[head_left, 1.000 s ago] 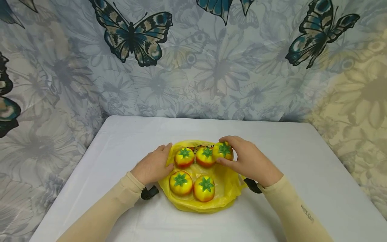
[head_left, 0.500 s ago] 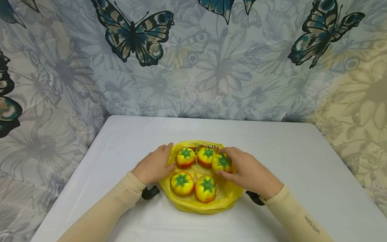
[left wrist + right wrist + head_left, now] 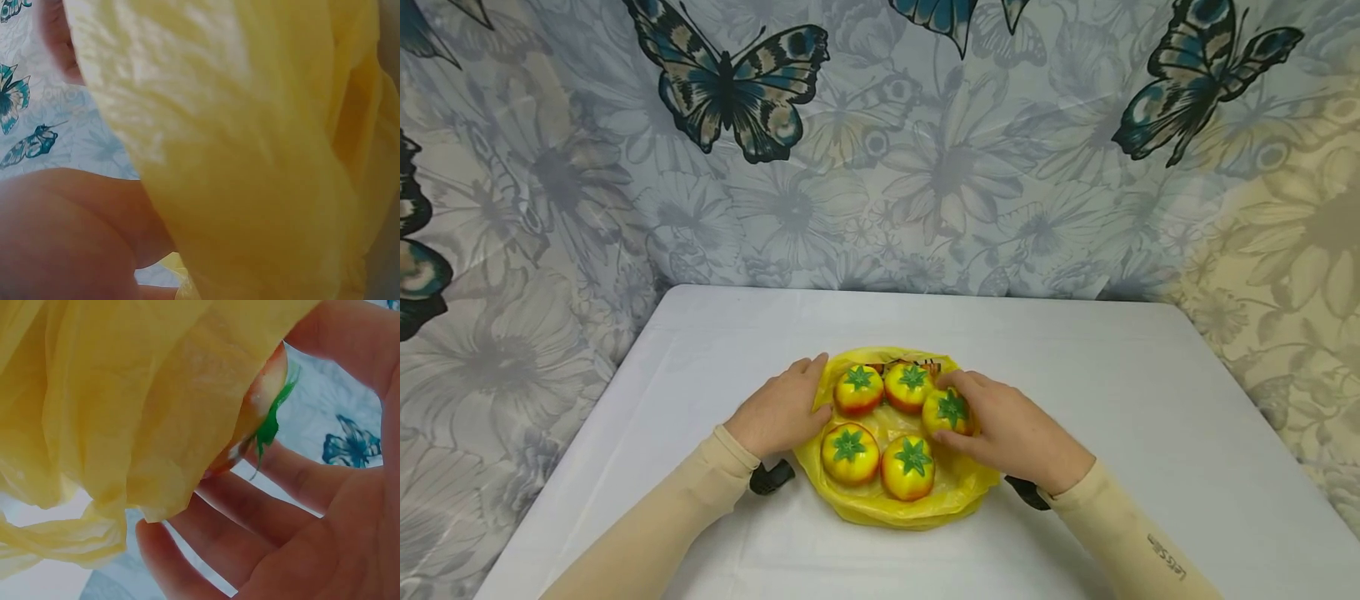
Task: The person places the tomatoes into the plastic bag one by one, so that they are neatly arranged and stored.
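Note:
A yellow plastic bag [image 3: 951, 487] lies spread with its mouth up, its rim rolled into a rough ring. Inside sit several yellow-and-red toy tomatoes with green star-shaped tops, among them a front-left tomato [image 3: 850, 454] and a front-right tomato [image 3: 907, 467]. My right hand [image 3: 1018, 429] grips another toy tomato [image 3: 946, 412] at the bag's right side, thumb in front and fingers behind. The right wrist view shows that tomato [image 3: 265, 394] partly behind the bag wall. At the left rim my left hand [image 3: 781, 410] holds the bag, its thumb over the edge; the plastic [image 3: 219, 156] hides some fingers.
The bag rests on a white-covered table [image 3: 760, 321]. A butterfly-and-flower patterned cloth [image 3: 955, 208] hangs behind and beside it. Black wrist straps [image 3: 771, 478] show beneath the beige sleeves [image 3: 677, 508].
My right hand has brought its tomato from the bag's back-right rim toward me, lower along the right side. The left hand has kept its place on the rim.

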{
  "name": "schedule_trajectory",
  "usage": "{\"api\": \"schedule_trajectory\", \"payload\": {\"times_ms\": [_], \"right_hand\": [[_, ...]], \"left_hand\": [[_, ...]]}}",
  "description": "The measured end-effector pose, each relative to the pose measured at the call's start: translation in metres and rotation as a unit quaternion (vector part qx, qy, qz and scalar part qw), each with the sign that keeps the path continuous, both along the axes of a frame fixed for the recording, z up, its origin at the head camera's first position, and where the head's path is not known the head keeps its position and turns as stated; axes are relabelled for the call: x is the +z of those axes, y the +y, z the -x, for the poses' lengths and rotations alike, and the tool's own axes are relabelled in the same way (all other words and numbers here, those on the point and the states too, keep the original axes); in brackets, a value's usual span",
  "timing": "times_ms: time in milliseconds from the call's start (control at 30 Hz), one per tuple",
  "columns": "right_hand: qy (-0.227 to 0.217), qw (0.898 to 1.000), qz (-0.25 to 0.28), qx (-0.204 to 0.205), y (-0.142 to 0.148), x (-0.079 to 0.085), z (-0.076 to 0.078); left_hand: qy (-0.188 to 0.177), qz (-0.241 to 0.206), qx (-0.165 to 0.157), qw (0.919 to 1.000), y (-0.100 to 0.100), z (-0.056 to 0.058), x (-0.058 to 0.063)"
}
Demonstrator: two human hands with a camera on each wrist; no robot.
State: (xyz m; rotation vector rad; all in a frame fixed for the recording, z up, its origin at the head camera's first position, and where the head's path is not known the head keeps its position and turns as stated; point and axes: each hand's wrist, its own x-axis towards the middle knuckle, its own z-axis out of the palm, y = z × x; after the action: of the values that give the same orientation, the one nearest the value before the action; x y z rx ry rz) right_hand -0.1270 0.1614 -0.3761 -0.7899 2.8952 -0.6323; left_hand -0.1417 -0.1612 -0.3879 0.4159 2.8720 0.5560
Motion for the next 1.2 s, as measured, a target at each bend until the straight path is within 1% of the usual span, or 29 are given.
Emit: {"api": "schedule_trajectory", "payload": {"times_ms": [267, 467, 667, 833, 967, 1100, 1200], "right_hand": [[-0.034, 0.999, -0.021, -0.011, 0.001, -0.003, -0.003], [-0.040, 0.999, -0.023, -0.004, 0.002, -0.005, -0.005], [-0.040, 0.999, -0.030, -0.007, 0.005, -0.007, -0.006], [-0.040, 0.999, -0.029, -0.002, 0.004, -0.007, -0.005], [-0.037, 0.999, -0.029, 0.002, 0.002, -0.006, -0.002], [-0.026, 0.999, -0.022, 0.003, 0.001, -0.003, 0.001], [-0.014, 1.000, -0.005, -0.002, 0.006, 0.001, 0.004]], "left_hand": [[-0.008, -0.003, -0.001, 1.0000, 0.003, -0.003, -0.002], [-0.006, -0.003, 0.003, 1.0000, 0.006, -0.005, -0.003], [-0.007, -0.006, 0.000, 1.0000, 0.010, -0.006, -0.004], [-0.010, -0.004, 0.006, 0.9999, 0.010, -0.008, -0.002], [-0.008, -0.004, 0.005, 0.9999, 0.005, -0.007, 0.001], [-0.005, -0.008, -0.003, 0.9999, -0.001, -0.004, 0.005], [-0.019, -0.021, -0.008, 0.9996, -0.006, -0.002, 0.005]]}}
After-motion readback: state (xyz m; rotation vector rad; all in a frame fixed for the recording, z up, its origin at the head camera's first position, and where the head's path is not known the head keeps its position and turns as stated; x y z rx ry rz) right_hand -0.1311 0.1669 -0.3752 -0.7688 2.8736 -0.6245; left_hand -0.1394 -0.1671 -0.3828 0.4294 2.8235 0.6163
